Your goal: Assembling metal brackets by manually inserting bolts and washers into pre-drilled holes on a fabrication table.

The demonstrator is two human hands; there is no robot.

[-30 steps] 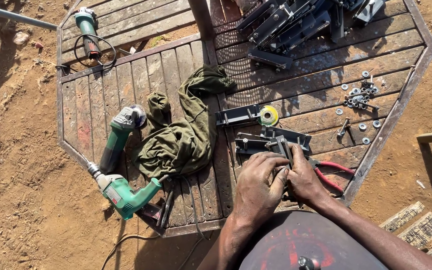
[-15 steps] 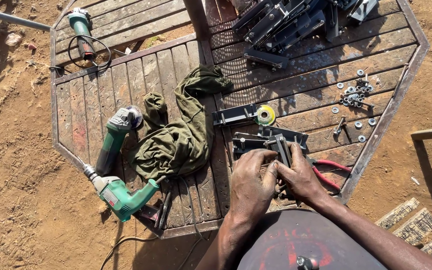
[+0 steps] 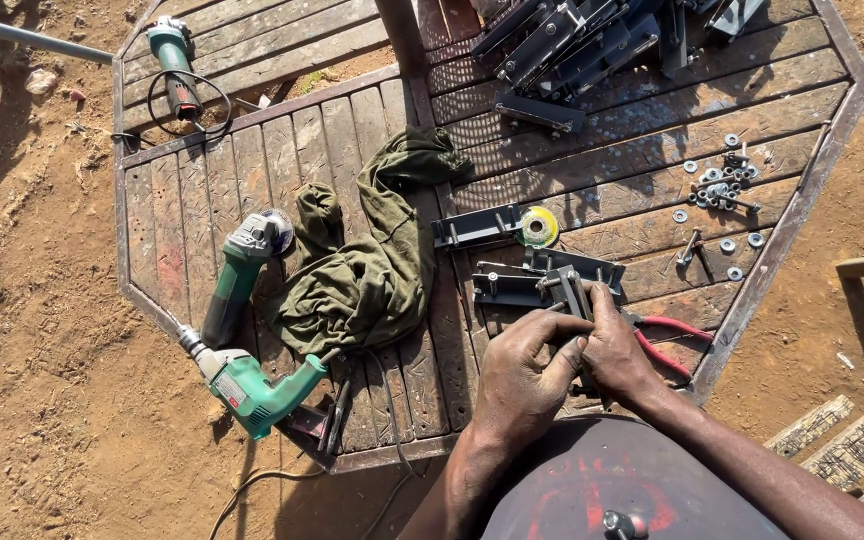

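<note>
Both hands are bunched together over a dark metal bracket (image 3: 562, 285) near the front edge of the slatted wooden platform (image 3: 202, 210), towards its right-hand corner. The left hand (image 3: 527, 375) has its fingers curled in tight, fingertips pinching at something small against the bracket's upright end. The right hand (image 3: 617, 350) is closed around the same spot from the other side, thumb pressing down. Whatever sits between the fingertips is hidden, so I cannot tell what it is (a nut or bolt would be my guess, given the loose nuts and washers (image 3: 717, 185) scattered towards the right edge).

What worries me is the small part slipping: the boards have gaps between them, and anything dropped could fall through to the dirt below. The bracket itself is only resting on the slats, so a hard push could make it skid or tip, and fingers that close to steel edges could get nipped.

The red-handled pliers (image 3: 667, 340) lie just beside the right wrist, where a sleeve or elbow could knock them off the edge. Further left, an olive cloth (image 3: 367, 270) lies across the boards, with a green angle grinder (image 3: 242, 270) and a green drill (image 3: 252, 385) near the front-left corner, their cords trailing.
</note>
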